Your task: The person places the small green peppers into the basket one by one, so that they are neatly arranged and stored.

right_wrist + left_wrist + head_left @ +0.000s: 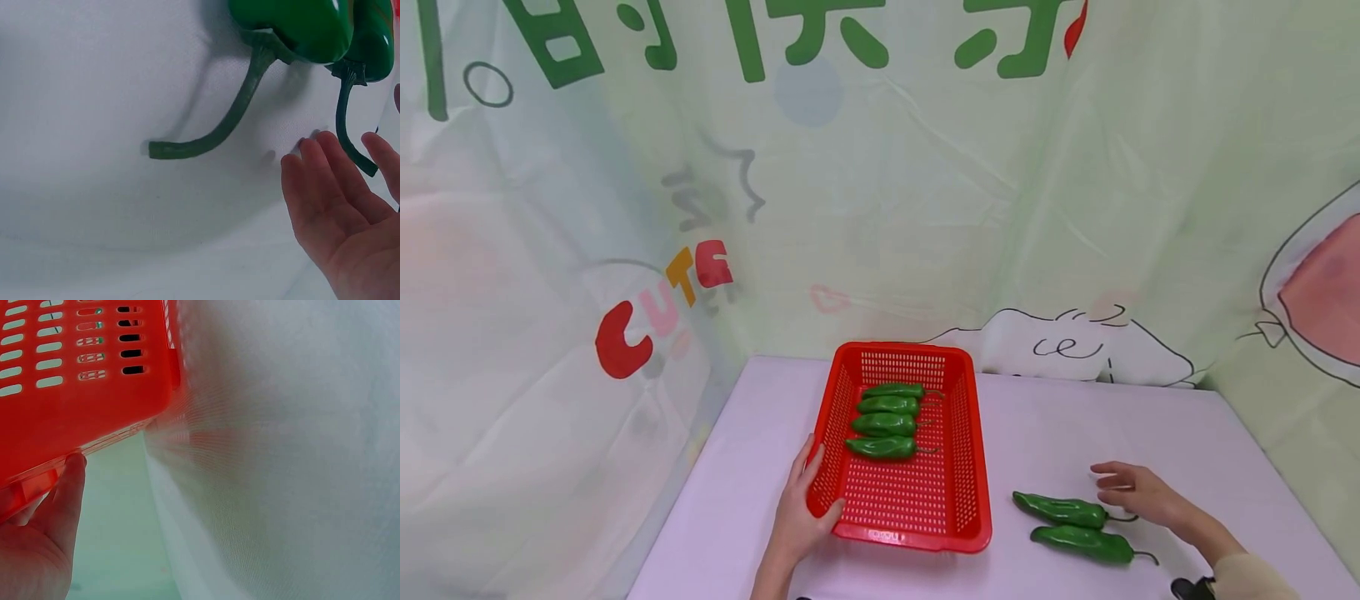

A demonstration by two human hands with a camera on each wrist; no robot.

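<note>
A red plastic basket (917,533) with slotted walls stands on the table, several green peppers (883,425) lying in a column inside it. At its near left corner my left hand (801,508) grips the rim, thumb at the front edge and fingers along the left side; the left wrist view shows the hand (40,544) against the basket wall (81,406). Right of the basket lie two more green peppers, a farther one (1063,509) and a nearer one (1082,542). Over the farther pepper's stem (347,119) hovers my right hand (1142,493), fingers loosely spread, holding nothing.
The table (715,508) has a pale lilac-white top. A printed curtain (880,208) with green characters and drawings hangs behind it and along both sides. The basket's far end stands close to the back curtain.
</note>
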